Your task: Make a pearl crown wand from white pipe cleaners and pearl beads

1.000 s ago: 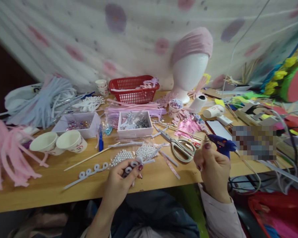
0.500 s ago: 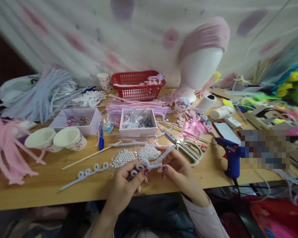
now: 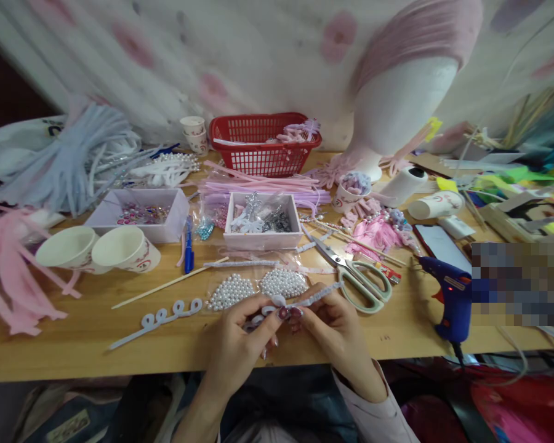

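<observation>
Between both hands, close to the table's front edge, is a white pipe cleaner (image 3: pixel 314 298) bent into loops at its left part. My left hand (image 3: pixel 245 337) pinches the looped part between thumb and fingers. My right hand (image 3: pixel 333 326) is closed on the same strand just to the right, thumb tip close to the left thumb, and the straight end sticks out up and to the right. On the table to the left lies a second looped pipe cleaner (image 3: pixel 159 320) with a straight tail. White pearl beads (image 3: pixel 284 283) in clear bags lie just beyond my hands.
Green-handled scissors (image 3: pixel 362 283) lie to the right, near a blue glue gun (image 3: pixel 453 295) with a lit red light. Paper cups (image 3: pixel 124 249), a white box (image 3: pixel 263 240), a red basket (image 3: pixel 268 161) and a foam head (image 3: pixel 399 104) stand further back. A wooden stick (image 3: pixel 166 286) lies at left.
The strand's free end has swung down to the right, and my thumbs have come closer together. The whole view has shifted slightly, bringing the table nearer.
</observation>
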Available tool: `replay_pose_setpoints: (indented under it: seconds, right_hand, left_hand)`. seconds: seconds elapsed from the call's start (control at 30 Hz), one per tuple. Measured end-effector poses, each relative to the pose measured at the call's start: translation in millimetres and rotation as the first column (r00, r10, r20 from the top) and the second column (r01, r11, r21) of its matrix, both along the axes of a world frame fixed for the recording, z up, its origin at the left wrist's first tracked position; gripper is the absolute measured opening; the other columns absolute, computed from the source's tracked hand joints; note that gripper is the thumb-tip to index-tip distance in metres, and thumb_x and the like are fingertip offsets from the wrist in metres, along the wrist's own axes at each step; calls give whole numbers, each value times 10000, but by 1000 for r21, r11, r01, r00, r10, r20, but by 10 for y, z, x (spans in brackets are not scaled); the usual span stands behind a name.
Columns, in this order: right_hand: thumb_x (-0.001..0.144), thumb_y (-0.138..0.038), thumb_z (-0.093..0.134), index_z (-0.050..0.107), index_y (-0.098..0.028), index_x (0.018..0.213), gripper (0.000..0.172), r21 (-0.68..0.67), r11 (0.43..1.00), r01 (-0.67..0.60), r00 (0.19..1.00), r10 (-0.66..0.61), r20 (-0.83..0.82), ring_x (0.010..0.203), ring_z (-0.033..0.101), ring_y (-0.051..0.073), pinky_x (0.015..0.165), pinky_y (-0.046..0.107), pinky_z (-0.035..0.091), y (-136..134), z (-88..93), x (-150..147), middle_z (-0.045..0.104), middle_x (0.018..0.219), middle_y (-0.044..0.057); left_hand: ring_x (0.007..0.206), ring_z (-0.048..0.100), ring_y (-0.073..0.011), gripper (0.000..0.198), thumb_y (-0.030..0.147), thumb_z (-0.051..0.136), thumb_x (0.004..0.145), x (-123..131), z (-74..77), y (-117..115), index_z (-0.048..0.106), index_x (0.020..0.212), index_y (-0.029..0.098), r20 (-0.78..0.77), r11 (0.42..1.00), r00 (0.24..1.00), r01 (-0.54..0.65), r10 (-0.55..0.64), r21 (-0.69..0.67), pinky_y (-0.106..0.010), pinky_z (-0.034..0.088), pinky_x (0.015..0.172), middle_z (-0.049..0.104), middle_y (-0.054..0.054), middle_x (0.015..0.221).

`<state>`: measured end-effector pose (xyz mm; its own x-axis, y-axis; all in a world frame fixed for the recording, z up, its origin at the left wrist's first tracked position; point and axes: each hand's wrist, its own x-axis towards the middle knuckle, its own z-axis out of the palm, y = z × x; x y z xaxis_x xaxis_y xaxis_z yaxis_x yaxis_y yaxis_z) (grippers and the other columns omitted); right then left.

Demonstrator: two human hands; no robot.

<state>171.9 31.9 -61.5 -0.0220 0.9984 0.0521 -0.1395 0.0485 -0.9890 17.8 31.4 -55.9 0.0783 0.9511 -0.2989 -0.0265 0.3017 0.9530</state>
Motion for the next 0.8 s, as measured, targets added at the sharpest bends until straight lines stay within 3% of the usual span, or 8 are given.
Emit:
replay_pose_setpoints:
  seconds: [0.1,0.2,0.37,0.5,0.67,0.8]
  right_hand:
    - [821,-329,747,673,-177,732,191,-9,1000,-16,1000,16,16,525,636,120,513,211,529,1,3,5,677,599,7]
    - [821,-341,742,681,-173,732,199,-58,997,-43,999,43,1,517,629,119,511,215,535,7,10,-12,673,589,4]
    - [782,-394,766,669,-171,719,251,-173,982,-71,991,50,-126,469,609,101,480,204,537,24,48,-88,660,561,-13]
    - [782,-366,771,671,-170,729,226,-180,981,-73,982,39,-187,482,612,93,476,183,524,36,58,-118,661,572,-16]
    - [779,-369,777,671,-165,662,258,-145,989,28,981,-56,-188,474,597,97,454,184,510,24,41,-126,654,551,-8]
    - [750,-360,805,669,-176,671,242,-167,980,107,961,-145,-235,476,604,104,447,187,524,-13,18,-152,656,544,-15]
  left_hand:
    - [393,415,-64,236,369,698,766,-41,11,22,677,673,152,-15,997,997,73,-73,21,-170,325,375,527,29,513]
    - [404,404,-67,238,376,709,752,-49,45,17,675,654,162,-26,998,997,67,-68,-10,-168,303,374,499,38,492]
    - [389,416,-58,264,404,776,684,2,115,-67,701,768,165,9,989,996,-86,88,-117,-149,336,374,489,66,461]
    - [435,517,-71,327,331,856,591,-3,132,-128,692,819,163,95,969,969,-215,227,-121,-146,436,401,601,49,537]
    - [559,675,-136,410,283,908,531,-51,32,-135,702,858,145,170,931,916,-355,364,-81,-202,570,520,733,-12,700]
    - [620,719,-171,439,320,919,532,-63,-75,-137,707,878,152,165,902,887,-429,432,-55,-231,605,584,768,-30,748]
